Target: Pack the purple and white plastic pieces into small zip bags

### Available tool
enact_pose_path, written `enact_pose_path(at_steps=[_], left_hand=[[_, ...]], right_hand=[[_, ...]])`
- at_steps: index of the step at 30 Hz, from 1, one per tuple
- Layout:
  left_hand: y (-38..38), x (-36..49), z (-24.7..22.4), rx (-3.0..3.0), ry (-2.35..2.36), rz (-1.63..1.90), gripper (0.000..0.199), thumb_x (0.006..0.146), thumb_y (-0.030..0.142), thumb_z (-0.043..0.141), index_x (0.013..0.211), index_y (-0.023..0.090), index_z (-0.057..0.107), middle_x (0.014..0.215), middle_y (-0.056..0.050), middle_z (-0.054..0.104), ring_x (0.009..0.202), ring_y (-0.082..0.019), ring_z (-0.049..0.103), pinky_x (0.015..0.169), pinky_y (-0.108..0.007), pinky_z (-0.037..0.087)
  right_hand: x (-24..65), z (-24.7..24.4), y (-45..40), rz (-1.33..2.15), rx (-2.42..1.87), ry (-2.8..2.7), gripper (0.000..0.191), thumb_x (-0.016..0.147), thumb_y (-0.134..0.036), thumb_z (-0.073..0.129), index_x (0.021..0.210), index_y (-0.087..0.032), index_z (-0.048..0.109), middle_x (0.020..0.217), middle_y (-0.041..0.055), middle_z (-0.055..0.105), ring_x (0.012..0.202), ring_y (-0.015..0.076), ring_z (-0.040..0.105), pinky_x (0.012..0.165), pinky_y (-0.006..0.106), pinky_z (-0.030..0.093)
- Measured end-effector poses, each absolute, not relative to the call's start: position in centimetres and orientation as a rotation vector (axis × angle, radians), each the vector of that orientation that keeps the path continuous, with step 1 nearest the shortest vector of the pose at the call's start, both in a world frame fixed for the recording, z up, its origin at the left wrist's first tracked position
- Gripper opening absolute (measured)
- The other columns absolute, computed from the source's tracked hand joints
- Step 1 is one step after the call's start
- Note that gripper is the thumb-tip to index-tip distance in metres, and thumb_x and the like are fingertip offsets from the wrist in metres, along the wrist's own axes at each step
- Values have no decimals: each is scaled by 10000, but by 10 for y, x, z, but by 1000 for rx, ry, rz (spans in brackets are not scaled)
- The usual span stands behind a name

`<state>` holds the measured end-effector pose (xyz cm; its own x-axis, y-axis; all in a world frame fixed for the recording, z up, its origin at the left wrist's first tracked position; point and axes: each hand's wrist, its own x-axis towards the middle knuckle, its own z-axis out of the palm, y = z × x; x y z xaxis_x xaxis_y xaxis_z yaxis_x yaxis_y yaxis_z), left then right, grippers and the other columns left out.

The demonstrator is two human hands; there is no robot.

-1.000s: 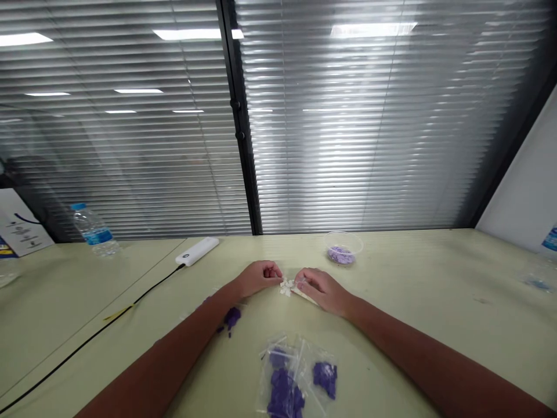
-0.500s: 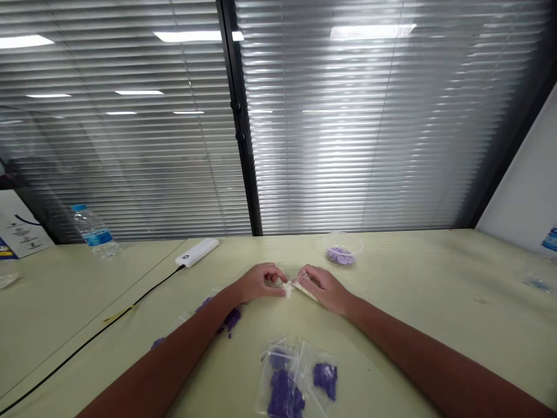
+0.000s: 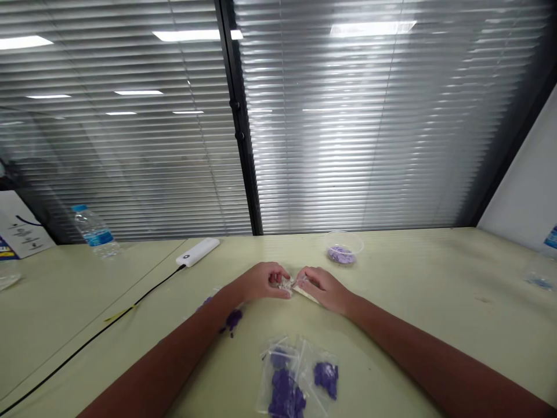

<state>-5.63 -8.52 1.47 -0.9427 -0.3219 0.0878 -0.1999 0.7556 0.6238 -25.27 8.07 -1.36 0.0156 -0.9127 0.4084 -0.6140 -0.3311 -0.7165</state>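
Near the middle of the table my left hand (image 3: 266,281) curls its fingers and thumb round a small whitish crumpled piece (image 3: 285,285). Just to its right, my right hand (image 3: 324,288) pinches a pale flat strip (image 3: 306,294) that slants down under its fingers. The strip's left end meets the whitish piece between the two hands. Fingers hide part of both, so their exact shape is unclear. Some dark purple bits (image 3: 234,319) lie beside my left forearm, which covers more of them.
Clear bags with purple pieces (image 3: 285,389) lie at the front. A round clear tub (image 3: 342,254) of lilac pieces stands behind my right hand. On the left are a white device (image 3: 198,252) with a black cable, a bottle (image 3: 98,235) and a white box (image 3: 21,226).
My left hand has shifted slightly right and its fingers have closed further round the whitish piece. My right hand has hardly moved.
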Motion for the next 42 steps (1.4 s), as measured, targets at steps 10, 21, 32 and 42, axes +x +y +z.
enact_pose_path(at_steps=[10,21,32,42], left_hand=[[-74,-67,19,338,-2888,-601,314,816,510,744,966,239,794,839,-27,688,737,-163,622,650,-248,398],[-73,-67,18,217,-2897,-469,166,875,273,625,939,222,770,912,-45,727,806,-183,637,727,-268,413],[-74,-65,42,391,-2669,-710,313,964,452,569,987,209,763,927,-43,716,796,-174,623,687,-265,440],[-42,-76,51,431,-2558,-806,338,901,528,662,1029,259,821,863,-48,710,736,-164,560,642,-261,396]], right_hand=[[-253,-15,81,-1273,-1813,1496,363,997,-521,528,900,-190,643,703,-31,557,635,121,463,592,238,323],[-258,-20,76,-1443,-1585,1507,400,986,-570,520,980,-188,637,820,5,634,725,148,536,657,249,412],[-254,-21,81,-1474,-1903,1674,257,949,-404,605,1134,-229,643,1062,49,667,985,206,603,869,319,478],[-254,-21,81,-1434,-2040,1679,286,918,-379,650,1164,-233,639,1044,57,664,958,217,601,870,353,473]])
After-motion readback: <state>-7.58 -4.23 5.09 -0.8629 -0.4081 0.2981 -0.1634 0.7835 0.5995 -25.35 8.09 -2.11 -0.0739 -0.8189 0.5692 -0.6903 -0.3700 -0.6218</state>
